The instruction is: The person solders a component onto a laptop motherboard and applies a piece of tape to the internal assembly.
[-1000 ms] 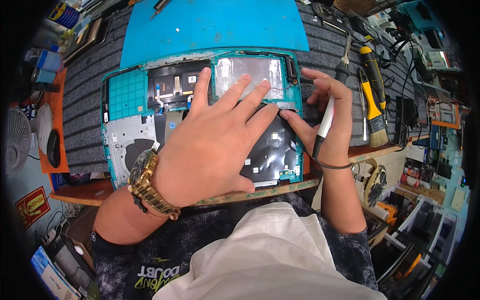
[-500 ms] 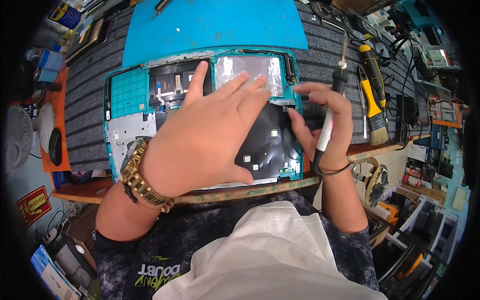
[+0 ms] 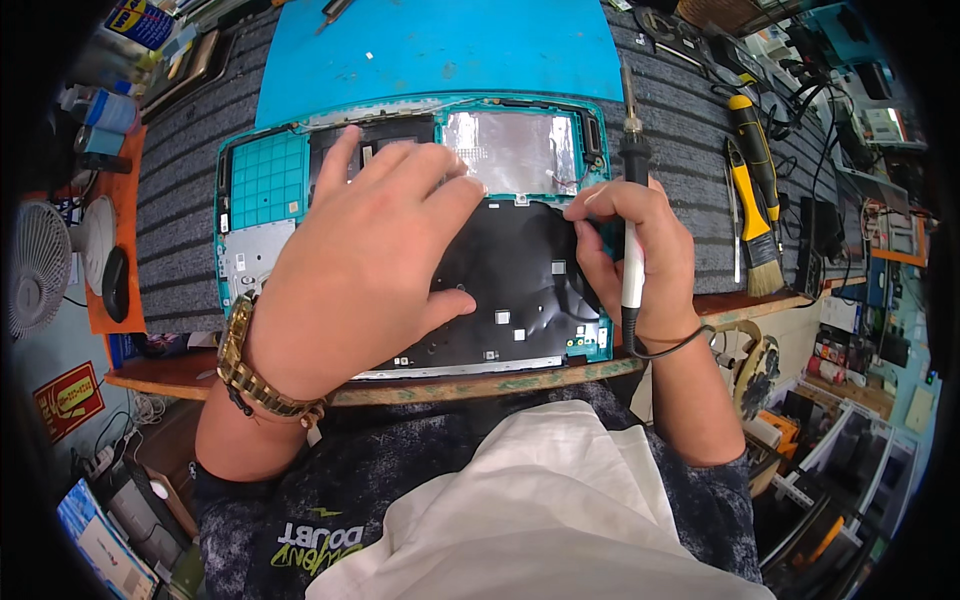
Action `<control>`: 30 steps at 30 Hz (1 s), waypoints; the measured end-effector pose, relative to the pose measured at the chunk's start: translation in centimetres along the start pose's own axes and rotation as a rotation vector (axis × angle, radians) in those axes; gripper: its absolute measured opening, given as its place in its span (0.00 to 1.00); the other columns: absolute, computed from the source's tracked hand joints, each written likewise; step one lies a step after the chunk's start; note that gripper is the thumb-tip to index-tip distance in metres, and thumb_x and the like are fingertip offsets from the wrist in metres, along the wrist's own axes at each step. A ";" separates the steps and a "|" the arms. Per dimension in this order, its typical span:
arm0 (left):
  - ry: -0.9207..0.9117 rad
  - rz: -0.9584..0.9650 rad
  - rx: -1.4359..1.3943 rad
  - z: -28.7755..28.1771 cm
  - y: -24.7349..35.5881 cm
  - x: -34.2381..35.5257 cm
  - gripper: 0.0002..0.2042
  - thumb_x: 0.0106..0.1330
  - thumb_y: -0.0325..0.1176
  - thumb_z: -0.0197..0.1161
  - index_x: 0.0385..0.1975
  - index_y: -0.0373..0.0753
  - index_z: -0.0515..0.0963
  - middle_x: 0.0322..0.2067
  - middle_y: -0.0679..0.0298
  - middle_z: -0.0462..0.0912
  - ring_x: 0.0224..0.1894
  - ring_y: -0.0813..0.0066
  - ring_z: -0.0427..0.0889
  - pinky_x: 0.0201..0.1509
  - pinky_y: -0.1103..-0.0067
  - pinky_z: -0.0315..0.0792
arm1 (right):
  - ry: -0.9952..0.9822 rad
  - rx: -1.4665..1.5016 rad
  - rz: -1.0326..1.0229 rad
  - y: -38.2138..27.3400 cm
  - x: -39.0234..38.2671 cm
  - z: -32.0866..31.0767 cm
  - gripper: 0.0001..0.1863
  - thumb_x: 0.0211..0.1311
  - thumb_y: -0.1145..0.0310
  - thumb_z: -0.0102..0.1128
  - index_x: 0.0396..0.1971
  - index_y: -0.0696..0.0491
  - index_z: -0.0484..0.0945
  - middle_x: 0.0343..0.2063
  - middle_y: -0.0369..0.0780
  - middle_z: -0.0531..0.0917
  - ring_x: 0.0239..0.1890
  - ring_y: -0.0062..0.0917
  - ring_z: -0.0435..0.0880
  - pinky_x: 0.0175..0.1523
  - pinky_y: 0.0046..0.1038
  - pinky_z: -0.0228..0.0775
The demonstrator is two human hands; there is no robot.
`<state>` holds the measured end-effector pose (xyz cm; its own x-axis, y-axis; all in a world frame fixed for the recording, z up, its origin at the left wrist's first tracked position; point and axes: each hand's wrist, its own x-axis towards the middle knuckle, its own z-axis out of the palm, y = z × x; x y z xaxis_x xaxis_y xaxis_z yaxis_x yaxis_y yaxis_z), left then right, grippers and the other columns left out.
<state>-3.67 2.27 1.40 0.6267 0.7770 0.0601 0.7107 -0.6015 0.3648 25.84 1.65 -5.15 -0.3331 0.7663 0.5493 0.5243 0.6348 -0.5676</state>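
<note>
More black sheet (image 3: 515, 260) shows — spread left hand (image 3: 365, 245) shifted, right hand (image 3: 662, 255) holding soldering iron (image 3: 633, 265).

The laptop shell (image 3: 265, 180) is teal, its film (image 3: 515, 255) black; the soldering iron (image 3: 633, 265) white and black; the mat (image 3: 440, 60) at twelve o'clock blue; the bench cover (image 3: 185, 225) grey, dark-striped

The single wide fisheye view looks steeply down from head height, close above the hands (image 3: 375, 250) and the counter (image 3: 470, 384).
</note>
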 end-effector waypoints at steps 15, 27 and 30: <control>0.088 -0.009 -0.044 -0.1 -0.6 -0.5 0.36 0.50 0.33 0.92 0.62 0.43 0.83 0.66 0.62 0.86 0.72 0.50 0.84 0.87 0.39 0.64 | 0.008 0.044 0.028 0.1 -0.2 0.1 0.25 0.54 0.88 0.76 0.50 0.49 0.85 0.38 0.37 0.92 0.40 0.38 0.89 0.54 0.39 0.79; 0.148 -0.003 -0.045 -1.0 -2.5 -1.3 0.27 0.51 0.33 0.91 0.52 0.39 0.88 0.55 0.59 0.86 0.60 0.48 0.84 0.70 0.58 0.74 | 0.037 0.041 0.053 0.0 -0.6 0.2 0.22 0.59 0.87 0.78 0.50 0.53 0.82 0.43 0.43 0.96 0.45 0.39 0.93 0.59 0.38 0.83; 0.155 0.006 -0.039 -0.6 -2.3 -1.1 0.27 0.51 0.33 0.91 0.51 0.39 0.88 0.54 0.59 0.86 0.60 0.49 0.84 0.71 0.58 0.74 | 0.037 0.034 0.036 0.0 -0.5 0.3 0.22 0.59 0.87 0.78 0.51 0.53 0.81 0.42 0.43 0.96 0.45 0.39 0.93 0.58 0.38 0.84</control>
<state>-6.22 2.93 1.06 0.5722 0.7944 0.2038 0.6920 -0.6010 0.3999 25.79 1.27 -5.58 -0.2850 0.7850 0.5501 0.5080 0.6104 -0.6078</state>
